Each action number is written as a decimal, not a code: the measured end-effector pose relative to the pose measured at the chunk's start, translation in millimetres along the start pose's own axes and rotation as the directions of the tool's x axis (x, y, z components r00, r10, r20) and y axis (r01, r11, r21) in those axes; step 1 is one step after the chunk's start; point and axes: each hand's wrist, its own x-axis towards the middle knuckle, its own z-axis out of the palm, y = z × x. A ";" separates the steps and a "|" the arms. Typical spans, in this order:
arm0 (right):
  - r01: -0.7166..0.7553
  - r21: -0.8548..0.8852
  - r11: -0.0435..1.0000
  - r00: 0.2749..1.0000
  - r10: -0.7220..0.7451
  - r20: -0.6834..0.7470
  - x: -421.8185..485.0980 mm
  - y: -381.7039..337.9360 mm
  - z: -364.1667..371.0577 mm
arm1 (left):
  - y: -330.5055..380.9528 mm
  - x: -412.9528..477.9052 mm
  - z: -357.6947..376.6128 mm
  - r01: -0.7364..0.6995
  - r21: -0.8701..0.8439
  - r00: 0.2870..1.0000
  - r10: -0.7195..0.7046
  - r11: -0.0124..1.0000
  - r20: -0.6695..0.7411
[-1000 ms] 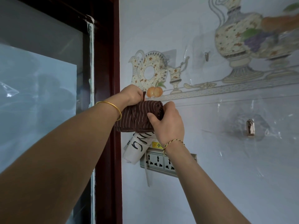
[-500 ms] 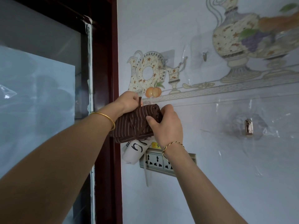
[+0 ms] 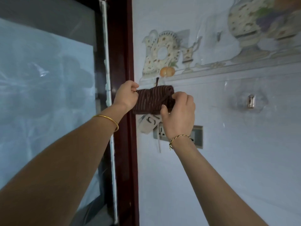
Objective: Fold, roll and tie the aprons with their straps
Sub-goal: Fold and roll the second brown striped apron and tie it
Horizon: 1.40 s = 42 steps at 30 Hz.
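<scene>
A brown apron with thin pale stripes point(image 3: 151, 100) is rolled into a tight bundle and held up against the tiled wall. A dark strap point(image 3: 157, 81) rises from its top towards a point on the wall. My left hand point(image 3: 127, 95) grips the left end of the roll with curled fingers. My right hand point(image 3: 178, 113) pinches the right end, thumb below and fingers above. A white rolled cloth with black marks point(image 3: 148, 122) hangs just beneath the brown roll, partly hidden by it.
A dark red door frame point(image 3: 121, 54) stands right of a glass pane point(image 3: 45, 95). A socket panel point(image 3: 197, 136) sits on the wall behind my right wrist. A metal hook point(image 3: 250, 101) is fixed further right. Painted jugs decorate the tiles above.
Both hands and the brown roll have dropped slightly on the wall. My right hand slid from the roll's front to its right end, and the left hand moved to the left end.
</scene>
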 end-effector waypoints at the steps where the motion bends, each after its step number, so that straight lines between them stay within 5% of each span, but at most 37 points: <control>1: 0.021 0.032 0.999 0.999 -0.022 0.023 -13.9 -6.8 1.1 | -8.6 -14.4 -8.4 0.025 -0.001 1.000 -0.025 1.000 0.006; 4: 0.019 0.081 0.997 0.955 -0.042 0.294 -65.3 -26.5 15.2 | -42.6 -70.0 -34.6 0.152 -0.010 0.988 -0.152 0.988 0.027; 6: 0.003 0.078 0.997 0.856 -0.043 0.515 -110.7 -38.4 29.8 | -72.9 -120.4 -56.8 0.253 0.026 0.967 -0.254 0.967 0.033; 10: 0.026 0.063 0.998 0.523 -0.067 0.850 -226.0 -64.4 57.6 | -133.0 -257.0 -115.7 0.513 0.163 0.854 -0.520 0.843 -0.002; 13: 0.068 0.087 0.994 0.212 -0.099 0.972 -326.1 -90.6 67.1 | -172.7 -374.9 -171.3 0.687 0.343 0.689 -0.725 0.640 -0.027; 16: 0.084 0.158 0.984 -0.108 -0.149 0.983 -435.9 -136.5 58.2 | -197.0 -502.6 -244.3 0.848 0.414 0.445 -0.869 0.331 -0.218; 21: 0.073 0.265 0.962 -0.396 -0.216 0.892 -549.1 -190.8 42.7 | -200.5 -630.1 -337.6 0.835 0.540 0.220 -0.838 -0.103 -0.500; 24: 0.069 0.308 0.949 -0.478 -0.240 0.845 -588.4 -215.5 39.9 | -199.4 -675.6 -386.6 0.763 0.569 0.179 -0.746 -0.306 -0.641; 28: 0.100 0.358 0.928 -0.533 -0.254 0.807 -614.6 -236.9 49.6 | -209.9 -710.2 -441.4 0.643 0.618 0.099 -0.751 -0.453 -0.653; 35: 0.112 0.400 0.909 -0.576 -0.269 0.772 -646.5 -268.1 63.6 | -232.8 -729.1 -508.1 0.486 0.547 -0.184 -0.691 -0.682 -0.699; 38: 0.096 0.401 0.911 -0.581 -0.276 0.765 -653.5 -272.9 65.3 | -233.2 -733.5 -527.8 0.528 0.464 -0.330 -0.675 -0.711 -0.660; 42: 0.074 0.379 0.922 -0.576 -0.271 0.771 -656.1 -272.3 65.6 | -233.9 -733.2 -542.6 0.689 0.370 -0.262 -0.690 -0.623 -0.674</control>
